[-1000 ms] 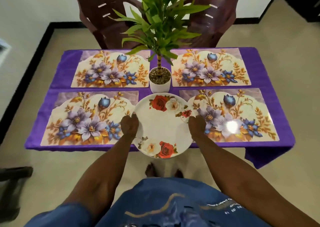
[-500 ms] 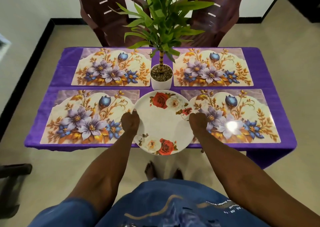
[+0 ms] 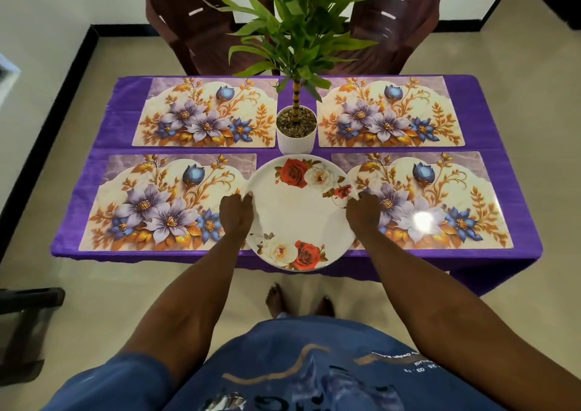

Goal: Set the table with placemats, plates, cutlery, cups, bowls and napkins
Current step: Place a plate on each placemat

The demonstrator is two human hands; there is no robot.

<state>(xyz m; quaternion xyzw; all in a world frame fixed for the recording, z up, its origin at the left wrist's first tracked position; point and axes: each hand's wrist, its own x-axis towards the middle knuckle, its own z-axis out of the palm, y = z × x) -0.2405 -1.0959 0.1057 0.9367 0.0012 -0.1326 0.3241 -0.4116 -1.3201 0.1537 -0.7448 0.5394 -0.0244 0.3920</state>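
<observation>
At the near edge of the table [image 3: 503,121], between the two near placemats, the person holds a round white plate [image 3: 300,212] printed with red and cream roses. Both arms reach straight forward from the body. The left hand [image 3: 235,214] grips the plate's left rim, thumb on top and fingers curled under; the right hand [image 3: 363,214] grips the right rim the same way. Whether the plate rests on the cloth or is held just above it cannot be told; its near part juts past the table edge, and its sides overlap the inner edges of the near left placemat [image 3: 166,203] and the near right placemat [image 3: 440,203].

Just beyond the plate's far rim stands a white pot [image 3: 295,143] filled with small brown pebbles, from which a green leafy plant [image 3: 298,27] rises. The far left placemat [image 3: 207,113] and far right placemat [image 3: 390,113] lie either side of the pot, all four floral mats flat on the purple tablecloth [image 3: 125,112]. Two dark brown chairs [image 3: 201,24] stand at the far side.
</observation>
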